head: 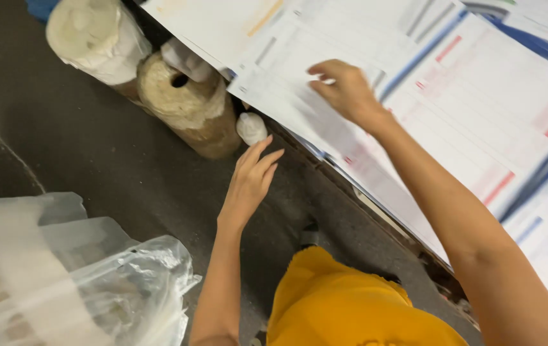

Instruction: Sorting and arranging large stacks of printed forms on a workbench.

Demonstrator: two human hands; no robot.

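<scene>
Fingers: right hand (pixel 344 90) spread flat on the printed sheets (pixel 479 96), gripping nothing; left hand (pixel 248 182) open, fingers straight, empty.
Sheets: overlapping stack on the counter, pressed down as if to steady them.
Left hand: just below a small white wrapped bundle (pixel 251 127), beside the rolls (pixel 187 102).
Hidden: counter edge under paper; bag (pixel 95 288) contents unclear.

Left hand (pixel 248 182), fingers straight, points toward 1 o'clock; right hand (pixel 346 90), fingers bent, reaches toward 10 o'clock, palm down.
</scene>
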